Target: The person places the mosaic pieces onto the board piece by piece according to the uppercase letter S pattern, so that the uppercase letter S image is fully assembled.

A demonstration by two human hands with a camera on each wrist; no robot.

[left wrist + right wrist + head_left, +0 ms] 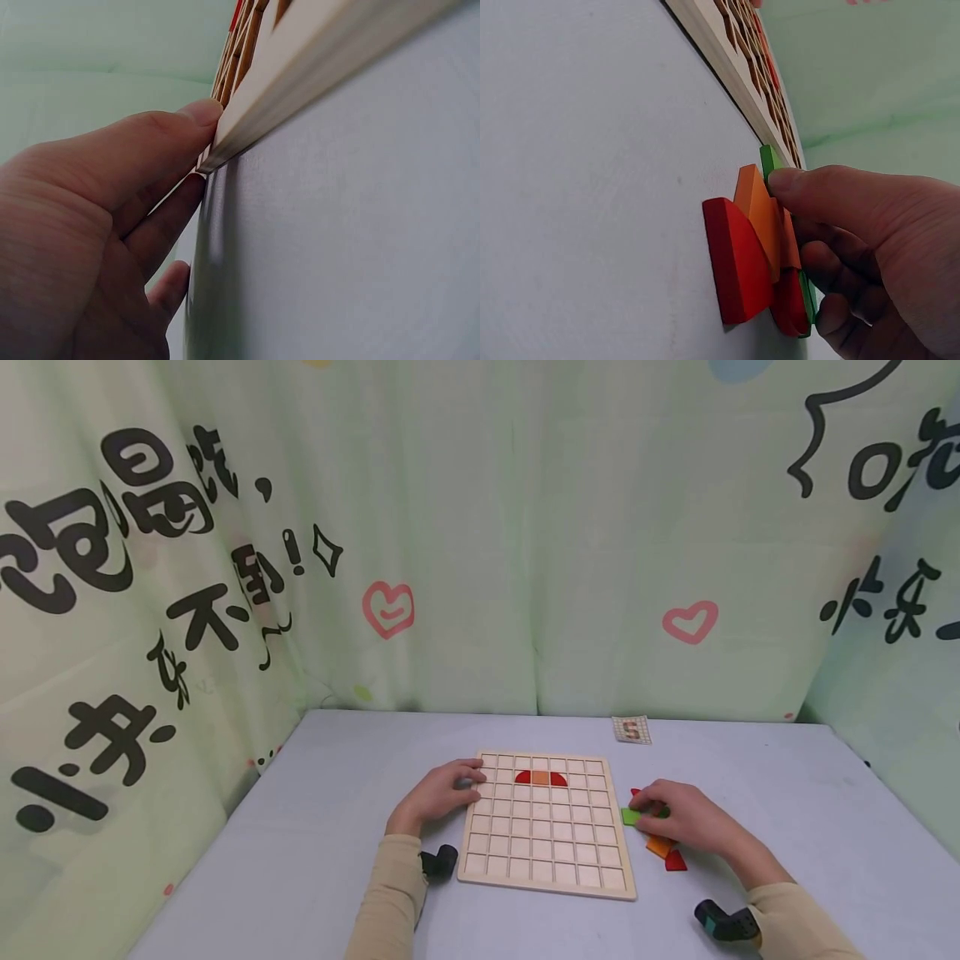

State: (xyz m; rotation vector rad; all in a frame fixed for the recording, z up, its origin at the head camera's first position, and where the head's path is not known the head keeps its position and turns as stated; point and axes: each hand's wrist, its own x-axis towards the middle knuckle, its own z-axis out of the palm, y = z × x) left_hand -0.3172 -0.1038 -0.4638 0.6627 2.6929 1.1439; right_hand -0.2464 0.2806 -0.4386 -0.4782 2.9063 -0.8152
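A square wooden grid board (531,853) lies on the table, with two red rounded pieces (558,778) either side of an orange square (540,778) in an upper row. Along its left edge, my left hand (441,793) rests its thumb and fingertips on the rim; the left wrist view shows the thumb (201,112) on the frame. Right of the board, my right hand (686,814) pinches a green block (630,817) between thumb and fingers. Under and beside that hand lie orange blocks (759,217) and red pieces (735,259), partly hidden by its fingers.
A small card (632,730) with a grid pattern lies at the table's back edge. Black wrist devices (726,921) sit at both sleeves. A pale green printed curtain (480,568) hangs behind the white table (375,752).
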